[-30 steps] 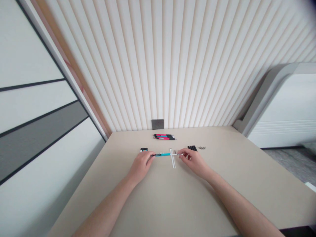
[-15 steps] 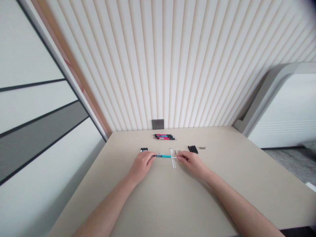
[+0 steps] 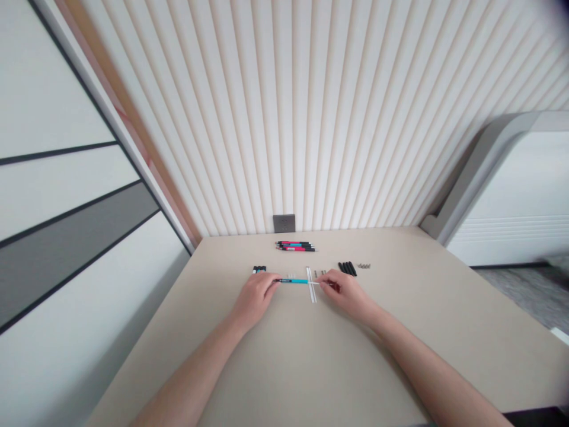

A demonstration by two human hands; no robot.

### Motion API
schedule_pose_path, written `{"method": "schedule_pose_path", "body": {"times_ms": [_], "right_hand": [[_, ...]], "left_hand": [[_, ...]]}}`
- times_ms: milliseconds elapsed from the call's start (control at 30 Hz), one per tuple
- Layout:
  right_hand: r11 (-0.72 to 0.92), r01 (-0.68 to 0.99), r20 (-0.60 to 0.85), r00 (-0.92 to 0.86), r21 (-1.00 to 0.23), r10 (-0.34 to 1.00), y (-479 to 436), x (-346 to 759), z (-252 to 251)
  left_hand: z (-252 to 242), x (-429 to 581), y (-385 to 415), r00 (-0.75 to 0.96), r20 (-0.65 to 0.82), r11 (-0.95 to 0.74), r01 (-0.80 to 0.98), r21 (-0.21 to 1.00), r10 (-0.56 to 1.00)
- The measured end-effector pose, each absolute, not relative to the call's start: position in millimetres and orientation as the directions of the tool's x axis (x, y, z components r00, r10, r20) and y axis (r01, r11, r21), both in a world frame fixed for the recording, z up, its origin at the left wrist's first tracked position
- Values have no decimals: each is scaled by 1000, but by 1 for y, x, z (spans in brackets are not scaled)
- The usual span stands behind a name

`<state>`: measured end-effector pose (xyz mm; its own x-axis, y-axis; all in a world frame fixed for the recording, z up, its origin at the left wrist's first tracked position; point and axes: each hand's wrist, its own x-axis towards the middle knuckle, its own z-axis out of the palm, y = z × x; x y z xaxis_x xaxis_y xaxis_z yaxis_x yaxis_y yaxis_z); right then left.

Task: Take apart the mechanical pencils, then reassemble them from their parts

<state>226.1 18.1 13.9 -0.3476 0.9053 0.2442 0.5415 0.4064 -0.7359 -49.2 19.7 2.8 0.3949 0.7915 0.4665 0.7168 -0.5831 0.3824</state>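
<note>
My left hand (image 3: 258, 295) is closed on the black end of a blue-and-black pen barrel (image 3: 297, 281), held level with its blue end to the right. A thin white pen refill (image 3: 313, 283) sticks out of that blue end. Its other end is pinched in the fingers of my right hand (image 3: 344, 292); how far it reaches into the barrel is hidden. Under it, loose white refills (image 3: 313, 295) lie on the table. Several tiny springs (image 3: 323, 273) are just beyond my right fingertips, and small white pieces (image 3: 291, 276) lie behind the barrel.
Several red, blue and black pens (image 3: 296, 247) lie in a stack near the wall socket (image 3: 284, 223). Black grips (image 3: 347, 269) and small metal tips (image 3: 364, 266) sit at the right. Dark-ended barrels (image 3: 259, 269) lie beyond my left hand on the beige table (image 3: 284, 367).
</note>
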Motion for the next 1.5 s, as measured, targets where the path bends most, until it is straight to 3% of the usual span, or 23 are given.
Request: {"method": "schedule_pose_path", "body": {"times_ms": [200, 500, 933, 1267, 1500], "right_hand": [[411, 544, 215, -388, -731, 896, 19, 225, 15], [314, 635, 153, -296, -706, 943, 23, 228, 11], [501, 548, 270, -449, -670, 852, 22, 229, 10], [438, 617, 275, -345, -653, 897, 20, 230, 15], [431, 619, 241, -370, -656, 897, 18, 228, 17]], "left_hand": [[3, -49, 20, 410, 449, -586, 714, 383, 794], [3, -49, 19, 404, 452, -583, 716, 385, 795], [5, -49, 19, 411, 465, -594, 712, 373, 784], [3, -50, 20, 405, 464, -587, 721, 368, 788], [3, -50, 19, 395, 470, -584, 719, 377, 790]]}}
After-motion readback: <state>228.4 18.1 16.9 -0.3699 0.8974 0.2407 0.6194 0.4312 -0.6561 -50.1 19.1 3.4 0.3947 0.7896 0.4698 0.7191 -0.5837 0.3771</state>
